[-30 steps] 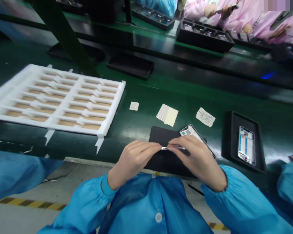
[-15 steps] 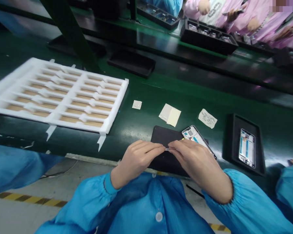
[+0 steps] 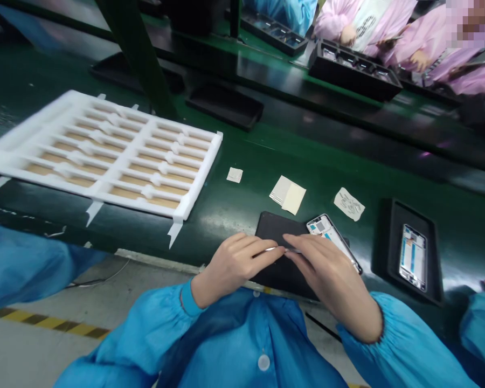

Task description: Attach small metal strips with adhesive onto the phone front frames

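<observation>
My left hand and my right hand meet over a black tray at the near edge of the green belt. Both pinch a thin silvery strip between their fingertips, one hand at each end. An open phone frame lies tilted on the tray, partly under my right hand. Both sleeves are blue.
A white foam tray with rows of slots lies at the left. Small paper pieces lie on the belt. A second black tray with a phone frame sits at the right. People in pink sleeves work across the line.
The hands stay joined on the strip; less of the strip shows on the right side. The view has shifted a little, so everything sits slightly rightward and lower.
</observation>
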Action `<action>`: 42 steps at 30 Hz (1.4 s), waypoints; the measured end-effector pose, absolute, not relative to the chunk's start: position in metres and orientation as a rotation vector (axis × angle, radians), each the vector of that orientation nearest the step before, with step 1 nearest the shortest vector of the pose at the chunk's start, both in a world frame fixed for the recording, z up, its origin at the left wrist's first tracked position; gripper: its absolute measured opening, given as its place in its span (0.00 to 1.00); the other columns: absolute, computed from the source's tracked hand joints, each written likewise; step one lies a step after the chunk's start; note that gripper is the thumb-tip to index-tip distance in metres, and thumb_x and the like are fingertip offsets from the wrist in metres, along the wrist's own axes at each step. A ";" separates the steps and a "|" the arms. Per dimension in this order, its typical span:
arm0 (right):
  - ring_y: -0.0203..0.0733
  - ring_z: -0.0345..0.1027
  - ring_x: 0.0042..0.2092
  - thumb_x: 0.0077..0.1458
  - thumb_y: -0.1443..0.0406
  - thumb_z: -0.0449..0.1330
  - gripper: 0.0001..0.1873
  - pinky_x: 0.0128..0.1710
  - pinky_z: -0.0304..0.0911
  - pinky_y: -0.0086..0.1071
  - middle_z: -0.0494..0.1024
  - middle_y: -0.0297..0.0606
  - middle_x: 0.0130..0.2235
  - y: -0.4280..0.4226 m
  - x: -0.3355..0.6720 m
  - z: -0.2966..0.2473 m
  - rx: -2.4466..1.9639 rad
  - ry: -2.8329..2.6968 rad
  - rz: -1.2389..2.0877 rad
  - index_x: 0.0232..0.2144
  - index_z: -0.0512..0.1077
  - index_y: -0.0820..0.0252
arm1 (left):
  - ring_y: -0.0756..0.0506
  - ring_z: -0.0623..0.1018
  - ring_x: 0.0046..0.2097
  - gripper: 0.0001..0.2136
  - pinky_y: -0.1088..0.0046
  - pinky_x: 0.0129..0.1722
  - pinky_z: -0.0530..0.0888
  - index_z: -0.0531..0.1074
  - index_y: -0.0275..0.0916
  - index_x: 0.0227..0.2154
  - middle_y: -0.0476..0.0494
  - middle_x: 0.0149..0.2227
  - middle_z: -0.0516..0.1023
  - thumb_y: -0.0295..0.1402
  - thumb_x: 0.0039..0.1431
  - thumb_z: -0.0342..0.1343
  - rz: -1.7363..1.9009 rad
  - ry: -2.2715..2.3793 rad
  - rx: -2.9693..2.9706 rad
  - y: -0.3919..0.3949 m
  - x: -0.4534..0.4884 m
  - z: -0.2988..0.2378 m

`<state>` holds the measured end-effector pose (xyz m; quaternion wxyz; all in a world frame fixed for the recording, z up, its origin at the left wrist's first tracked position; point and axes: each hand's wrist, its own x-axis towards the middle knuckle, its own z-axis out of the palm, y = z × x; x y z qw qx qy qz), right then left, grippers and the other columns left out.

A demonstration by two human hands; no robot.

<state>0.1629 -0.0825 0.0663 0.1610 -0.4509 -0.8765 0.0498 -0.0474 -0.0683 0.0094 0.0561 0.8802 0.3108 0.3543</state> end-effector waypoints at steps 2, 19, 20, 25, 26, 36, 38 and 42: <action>0.47 0.71 0.50 0.61 0.71 0.59 0.18 0.51 0.68 0.41 0.78 0.46 0.50 -0.087 0.167 0.061 -1.250 -2.415 0.060 0.53 0.68 0.63 | 0.49 0.79 0.40 0.11 0.72 0.36 0.73 0.73 0.37 0.47 0.46 0.45 0.82 0.26 0.69 0.48 1.070 0.940 2.691 -0.068 -0.047 0.010; 0.49 0.68 0.58 0.60 0.74 0.56 0.22 0.57 0.65 0.50 0.75 0.43 0.56 -0.105 0.178 0.014 -1.131 -2.380 -0.075 0.56 0.68 0.57 | 0.46 0.80 0.45 0.13 0.70 0.40 0.73 0.71 0.37 0.51 0.42 0.46 0.81 0.22 0.66 0.49 1.009 0.938 2.683 -0.070 -0.049 0.002; 0.48 0.68 0.58 0.60 0.75 0.56 0.22 0.57 0.65 0.51 0.76 0.44 0.55 -0.105 0.177 0.009 -1.138 -2.287 0.004 0.55 0.69 0.57 | 0.46 0.80 0.45 0.14 0.69 0.40 0.73 0.71 0.37 0.51 0.42 0.46 0.81 0.23 0.66 0.49 0.994 0.942 2.683 -0.071 -0.049 0.001; 0.49 0.68 0.58 0.59 0.74 0.55 0.19 0.56 0.65 0.55 0.75 0.47 0.55 -0.113 0.168 -0.001 -1.194 -1.939 0.287 0.49 0.72 0.53 | 0.46 0.80 0.44 0.14 0.69 0.40 0.74 0.71 0.37 0.51 0.43 0.45 0.81 0.22 0.65 0.50 0.941 0.941 2.689 -0.074 -0.053 0.003; 0.49 0.67 0.58 0.59 0.73 0.56 0.17 0.57 0.65 0.55 0.74 0.46 0.56 -0.114 0.167 0.001 -1.218 -1.910 0.351 0.48 0.73 0.53 | 0.46 0.80 0.44 0.14 0.69 0.40 0.74 0.71 0.37 0.51 0.43 0.45 0.81 0.22 0.66 0.49 0.929 0.940 2.692 -0.074 -0.053 0.005; 0.52 0.63 0.62 0.60 0.62 0.60 0.12 0.61 0.61 0.52 0.71 0.46 0.59 -0.108 0.191 0.028 -1.368 -1.424 0.831 0.47 0.72 0.54 | 0.43 0.80 0.44 0.11 0.63 0.43 0.75 0.72 0.36 0.47 0.41 0.44 0.81 0.24 0.66 0.48 0.685 1.022 2.615 -0.067 -0.048 0.034; 0.55 0.64 0.61 0.59 0.61 0.60 0.11 0.60 0.63 0.54 0.71 0.46 0.59 -0.116 0.202 0.032 -1.427 -1.303 0.803 0.45 0.73 0.53 | 0.43 0.79 0.44 0.10 0.65 0.43 0.75 0.72 0.38 0.46 0.43 0.43 0.81 0.25 0.67 0.48 0.638 1.041 2.552 -0.063 -0.059 0.046; 0.65 0.62 0.61 0.54 0.54 0.63 0.10 0.59 0.59 0.64 0.72 0.45 0.57 -0.128 0.220 0.034 -1.600 -1.044 0.821 0.37 0.74 0.49 | 0.44 0.78 0.46 0.09 0.67 0.47 0.74 0.73 0.39 0.44 0.43 0.43 0.80 0.27 0.67 0.48 0.616 1.175 2.403 -0.047 -0.109 0.077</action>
